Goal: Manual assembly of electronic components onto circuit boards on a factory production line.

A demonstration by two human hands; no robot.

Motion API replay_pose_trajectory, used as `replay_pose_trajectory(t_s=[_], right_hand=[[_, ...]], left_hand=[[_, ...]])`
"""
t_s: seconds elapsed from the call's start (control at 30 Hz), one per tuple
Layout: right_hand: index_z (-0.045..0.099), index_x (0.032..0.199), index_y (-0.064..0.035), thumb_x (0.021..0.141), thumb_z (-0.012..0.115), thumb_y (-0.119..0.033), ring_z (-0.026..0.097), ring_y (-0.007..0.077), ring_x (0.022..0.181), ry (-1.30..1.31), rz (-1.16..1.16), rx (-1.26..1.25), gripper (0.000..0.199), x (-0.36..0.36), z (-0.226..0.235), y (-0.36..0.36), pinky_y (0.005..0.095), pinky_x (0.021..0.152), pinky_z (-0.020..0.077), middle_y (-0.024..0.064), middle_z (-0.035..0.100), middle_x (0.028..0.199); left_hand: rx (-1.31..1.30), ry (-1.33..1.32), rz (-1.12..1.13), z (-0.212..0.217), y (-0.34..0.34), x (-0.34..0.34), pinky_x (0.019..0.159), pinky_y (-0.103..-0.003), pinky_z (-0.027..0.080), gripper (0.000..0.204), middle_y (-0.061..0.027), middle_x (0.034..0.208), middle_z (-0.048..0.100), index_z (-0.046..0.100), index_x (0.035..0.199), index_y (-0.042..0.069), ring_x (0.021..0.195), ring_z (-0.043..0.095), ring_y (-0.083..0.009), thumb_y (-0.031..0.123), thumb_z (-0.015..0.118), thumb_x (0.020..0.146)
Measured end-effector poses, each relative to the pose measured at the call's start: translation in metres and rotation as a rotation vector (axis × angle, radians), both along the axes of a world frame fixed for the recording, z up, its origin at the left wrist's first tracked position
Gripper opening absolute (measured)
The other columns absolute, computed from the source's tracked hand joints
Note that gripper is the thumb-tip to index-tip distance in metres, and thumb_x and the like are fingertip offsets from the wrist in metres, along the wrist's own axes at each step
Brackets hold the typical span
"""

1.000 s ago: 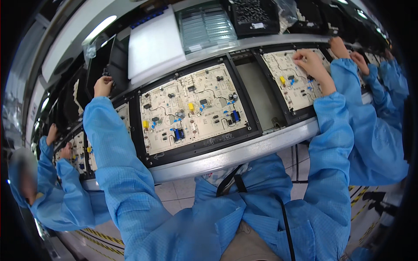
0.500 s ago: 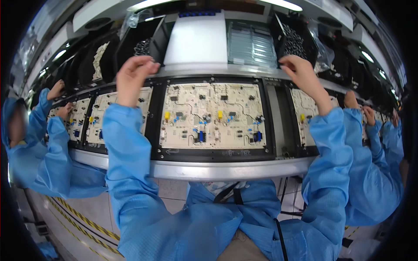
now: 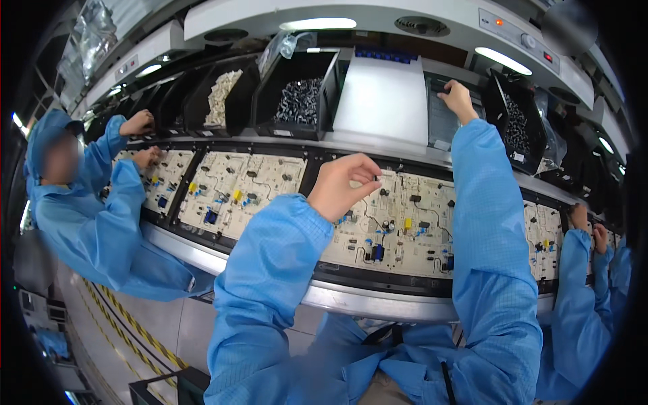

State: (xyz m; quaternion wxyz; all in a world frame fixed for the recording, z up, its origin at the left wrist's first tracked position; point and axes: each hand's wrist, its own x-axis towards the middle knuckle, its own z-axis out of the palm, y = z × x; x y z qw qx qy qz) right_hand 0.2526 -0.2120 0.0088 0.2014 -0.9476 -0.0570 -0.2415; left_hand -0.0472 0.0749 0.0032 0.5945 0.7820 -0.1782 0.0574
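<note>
My left hand (image 3: pixel 345 185) is over the upper left part of the circuit board (image 3: pixel 361 233) in front of me. Its thumb and forefinger pinch a small dark component (image 3: pixel 376 178) just above the board's surface. My right hand (image 3: pixel 459 101) reaches farther out, over a clear plastic tray (image 3: pixel 439 128) beside a white sheet (image 3: pixel 381 101). The fingers of that hand are bent together at the tips; whatever they hold, if anything, is too small to make out. Yellow, blue and black parts stand on the pale board, which sits in a black frame (image 3: pixel 378 282).
Black bins of small dark parts stand left (image 3: pixel 297 101) and right (image 3: pixel 516 125) of the sheet; another holds cream-coloured parts (image 3: pixel 221 98). A neighbouring board (image 3: pixel 243 189) lies to the left. Co-workers in blue (image 3: pixel 88 216) work on both sides. A metal rail (image 3: pixel 378 305) runs along the front.
The view has swung left. My left hand has come down from beside the left bin to the board. My right hand has moved from the right bin's edge to over the clear tray.
</note>
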Motion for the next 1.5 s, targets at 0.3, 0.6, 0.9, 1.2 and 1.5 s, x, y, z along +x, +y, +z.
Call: replay_pose_trajectory(t_s=[0.3, 0.6, 0.9, 1.2, 1.5], right_hand=[[0.061, 0.09, -0.0027, 0.065, 0.08, -0.013, 0.062, 0.0243, 0.073, -0.07, 0.136, -0.042, 0.033, -0.008, 0.012, -0.021, 0.0345, 0.068, 0.0491, 0.0111, 0.063, 0.077], [0.06, 0.095, -0.0044, 0.076, 0.069, -0.014, 0.062, 0.0184, 0.073, -0.169, 0.408, -0.142, 0.023, -0.095, 0.071, -0.076, 0.0299, 0.066, 0.0505, 0.0084, 0.065, 0.084], [0.061, 0.089, -0.0008, 0.08, 0.066, -0.004, 0.055, 0.0047, 0.072, 0.418, 0.433, 0.174, 0.011, -0.279, 0.058, -0.187, 0.0204, 0.065, 0.0457, -0.0006, 0.06, 0.076], [0.064, 0.088, 0.0001, 0.074, 0.069, -0.003, 0.055, 0.0086, 0.066, 0.437, 0.359, 0.091, 0.015, -0.287, 0.003, -0.211, 0.0234, 0.061, 0.0448, 0.0019, 0.061, 0.071], [0.066, 0.091, -0.0013, 0.074, 0.07, -0.004, 0.056, 0.0101, 0.066, 0.37, 0.375, 0.098, 0.018, -0.281, -0.001, -0.213, 0.0249, 0.06, 0.0458, 0.0041, 0.064, 0.074]], left_hand=[[0.007, 0.038, -0.036, 0.011, -0.01, -0.006, 0.068, -0.018, 0.048, 0.021, -0.0045, 0.09, 0.063, 0.06, 0.097, -0.001, 0.076, 0.057, -0.0056, -0.001, 0.067, 0.077], [-0.081, 0.087, -0.063, -0.002, -0.006, -0.008, 0.07, -0.021, 0.05, 0.023, -0.0073, 0.09, 0.066, 0.063, 0.103, -0.002, 0.079, 0.062, -0.0101, -0.002, 0.065, 0.079], [-0.142, 0.195, -0.095, 0.013, -0.029, 0.001, 0.067, -0.022, 0.047, 0.022, -0.0095, 0.093, 0.065, 0.062, 0.104, -0.004, 0.075, 0.059, -0.0113, 0.013, 0.052, 0.093], [-0.038, 0.178, -0.305, 0.035, -0.078, -0.016, 0.061, -0.021, 0.044, 0.017, -0.003, 0.078, 0.058, 0.057, 0.091, -0.001, 0.071, 0.054, -0.0081, 0.014, 0.05, 0.094], [0.011, 0.285, -0.372, 0.04, -0.107, -0.03, 0.057, -0.019, 0.039, 0.015, 0.0006, 0.07, 0.052, 0.055, 0.094, 0.0, 0.06, 0.047, -0.0067, 0.015, 0.052, 0.094]])
